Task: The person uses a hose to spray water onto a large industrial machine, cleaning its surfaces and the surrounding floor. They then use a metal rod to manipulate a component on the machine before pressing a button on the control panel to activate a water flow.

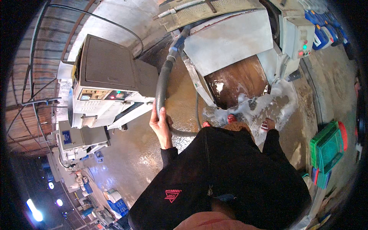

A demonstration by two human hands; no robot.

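A thick grey ribbed hose (pixel 164 84) runs down from a pipe fitting with a blue part (pixel 177 46) on the machine ahead. My left hand (pixel 161 123) is wrapped round this hose, with the thumb lying along it. Past the hand, the hose bends right and disappears behind my dark jacket (pixel 226 165). My right hand (pixel 269 124) hangs low over the white foam (pixel 281 103) at the right. Its fingers look loosely curled and a little apart, and no object shows in them.
A machine with a pale slanted panel (pixel 230 42) stands ahead over a brown, wet opening (pixel 239 82). The control box (pixel 301 38) has lit buttons. Another machine (pixel 109 65) stands left. Green baskets (pixel 326 147) are at right. Water covers the floor (pixel 142 153) around my feet.
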